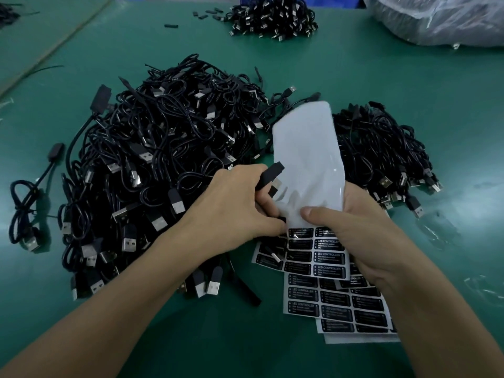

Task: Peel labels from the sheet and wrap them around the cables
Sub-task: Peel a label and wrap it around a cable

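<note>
Head view, looking down on a green desk. Shows the left hand curled round one black cable, blunt end poking out toward the far right, fingertips reaching the left edge of the label sheet. Shows the right hand gripping that sheet from the near right, thumb pressed on its front just above the rows of black labels left on it. Upper part bare white backing, curling toward the far side. Finds further sheets fanned flat on the desk beneath. Places the big cable pile left, a smaller pile right, a third pile far off.

Looks like the peeling step: picking at the top-left label with the cable held ready. Calls next for lifting one label clean by a corner, then laying it across the cable and folding it round squarely.
</note>
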The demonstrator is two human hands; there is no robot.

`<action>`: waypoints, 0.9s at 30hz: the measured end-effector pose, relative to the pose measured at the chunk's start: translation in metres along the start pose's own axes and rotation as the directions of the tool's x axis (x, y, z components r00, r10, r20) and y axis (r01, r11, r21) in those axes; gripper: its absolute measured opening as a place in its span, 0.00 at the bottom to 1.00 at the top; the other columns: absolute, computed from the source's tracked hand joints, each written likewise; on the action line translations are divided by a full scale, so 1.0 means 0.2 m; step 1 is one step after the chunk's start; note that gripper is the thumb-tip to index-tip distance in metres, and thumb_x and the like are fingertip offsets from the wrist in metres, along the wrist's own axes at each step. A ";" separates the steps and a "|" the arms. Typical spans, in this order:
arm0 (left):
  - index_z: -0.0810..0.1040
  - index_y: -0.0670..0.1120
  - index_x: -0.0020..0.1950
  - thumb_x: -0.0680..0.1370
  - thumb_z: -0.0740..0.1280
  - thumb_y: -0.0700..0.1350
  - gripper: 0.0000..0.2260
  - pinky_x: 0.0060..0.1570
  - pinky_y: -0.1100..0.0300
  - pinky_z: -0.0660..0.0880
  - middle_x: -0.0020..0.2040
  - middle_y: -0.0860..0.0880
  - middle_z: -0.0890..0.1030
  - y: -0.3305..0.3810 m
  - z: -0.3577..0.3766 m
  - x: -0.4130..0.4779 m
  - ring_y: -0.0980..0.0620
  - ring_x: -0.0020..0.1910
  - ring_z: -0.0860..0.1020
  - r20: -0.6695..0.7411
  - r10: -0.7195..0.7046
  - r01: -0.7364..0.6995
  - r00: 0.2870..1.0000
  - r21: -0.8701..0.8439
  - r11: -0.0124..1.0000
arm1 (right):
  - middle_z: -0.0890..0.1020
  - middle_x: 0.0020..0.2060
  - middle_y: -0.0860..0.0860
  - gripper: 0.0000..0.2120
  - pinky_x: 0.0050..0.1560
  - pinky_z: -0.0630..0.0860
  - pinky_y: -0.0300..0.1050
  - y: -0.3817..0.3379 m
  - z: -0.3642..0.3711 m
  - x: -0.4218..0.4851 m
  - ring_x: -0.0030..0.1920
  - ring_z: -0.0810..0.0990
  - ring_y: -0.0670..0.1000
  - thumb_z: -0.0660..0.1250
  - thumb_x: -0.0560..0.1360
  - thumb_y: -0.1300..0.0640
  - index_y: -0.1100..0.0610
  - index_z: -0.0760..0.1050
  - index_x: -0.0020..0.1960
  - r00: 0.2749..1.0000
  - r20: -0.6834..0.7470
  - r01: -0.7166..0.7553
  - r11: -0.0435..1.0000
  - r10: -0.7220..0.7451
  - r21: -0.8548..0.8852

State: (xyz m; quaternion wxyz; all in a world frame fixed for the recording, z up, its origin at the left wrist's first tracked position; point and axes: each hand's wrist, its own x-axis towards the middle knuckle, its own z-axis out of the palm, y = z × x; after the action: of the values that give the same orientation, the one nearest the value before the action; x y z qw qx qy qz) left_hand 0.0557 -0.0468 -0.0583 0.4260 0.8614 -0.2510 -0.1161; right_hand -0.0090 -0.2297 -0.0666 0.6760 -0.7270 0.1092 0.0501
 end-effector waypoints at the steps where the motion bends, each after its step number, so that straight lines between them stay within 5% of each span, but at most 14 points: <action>1: 0.64 0.49 0.36 0.65 0.81 0.42 0.23 0.40 0.49 0.82 0.36 0.57 0.85 0.00 0.00 0.00 0.57 0.33 0.82 0.004 0.000 0.000 1.000 -0.009 1.000 | 0.88 0.47 0.49 0.16 0.48 0.83 0.42 0.00 0.00 0.00 0.49 0.87 0.49 0.65 0.77 0.71 0.52 0.80 0.56 1.000 0.002 -0.004 1.000 0.004 0.000; 10: 0.65 0.52 0.36 0.63 0.82 0.48 0.24 0.40 0.44 0.81 0.34 0.56 0.84 0.01 -0.01 0.00 0.56 0.32 0.79 -0.004 0.004 -0.004 1.000 -0.012 1.000 | 0.87 0.48 0.50 0.16 0.54 0.80 0.49 0.01 0.00 0.01 0.51 0.86 0.50 0.67 0.76 0.69 0.52 0.79 0.59 1.000 -0.016 -0.015 1.000 0.015 -0.025; 19: 0.63 0.50 0.36 0.64 0.82 0.43 0.25 0.34 0.57 0.76 0.35 0.58 0.84 -0.01 -0.01 0.01 0.62 0.29 0.78 -0.015 0.020 -0.020 1.000 0.008 1.000 | 0.88 0.46 0.51 0.16 0.42 0.82 0.40 0.01 -0.01 0.01 0.46 0.87 0.50 0.65 0.77 0.70 0.52 0.80 0.57 1.000 0.017 -0.012 0.999 0.012 0.035; 27: 0.62 0.50 0.34 0.66 0.79 0.46 0.23 0.41 0.42 0.80 0.33 0.56 0.85 0.01 -0.01 -0.01 0.49 0.38 0.83 -0.048 0.025 -0.025 0.999 0.009 1.000 | 0.88 0.46 0.53 0.16 0.45 0.84 0.44 0.00 -0.01 0.00 0.46 0.87 0.52 0.65 0.76 0.71 0.54 0.80 0.57 1.000 0.022 -0.006 0.999 0.005 0.054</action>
State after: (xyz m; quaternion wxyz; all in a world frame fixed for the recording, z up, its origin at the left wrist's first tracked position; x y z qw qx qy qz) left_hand 0.0542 -0.0462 -0.0551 0.4295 0.8626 -0.2520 -0.0891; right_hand -0.0082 -0.2310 -0.0661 0.6965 -0.7075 0.1051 0.0569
